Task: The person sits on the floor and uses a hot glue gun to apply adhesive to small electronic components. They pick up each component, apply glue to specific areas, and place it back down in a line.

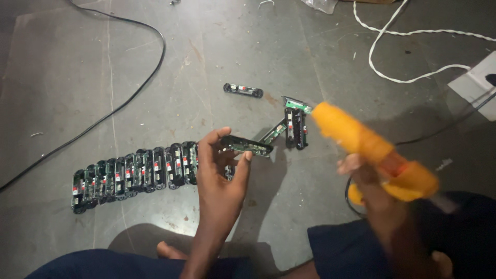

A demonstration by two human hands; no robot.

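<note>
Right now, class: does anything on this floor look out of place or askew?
Yes. Most modules stand in a tidy row, but one black module lies alone farther off, and a few boards sit scattered at odd angles near the orange glue gun.

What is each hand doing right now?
Left hand: fingers closed on a black circuit module.
Right hand: gripping an orange glue gun, blurred.

- grey concrete floor (pixel 62 62), scuffed
- row of black circuit modules (pixel 134 173) on it, just left of the left-hand grip
- three loose modules (pixel 294 126) between both grips, single module (pixel 243 90) beyond
- black cable (pixel 129 98) far left, white cord (pixel 408 36) beyond right grip
</note>
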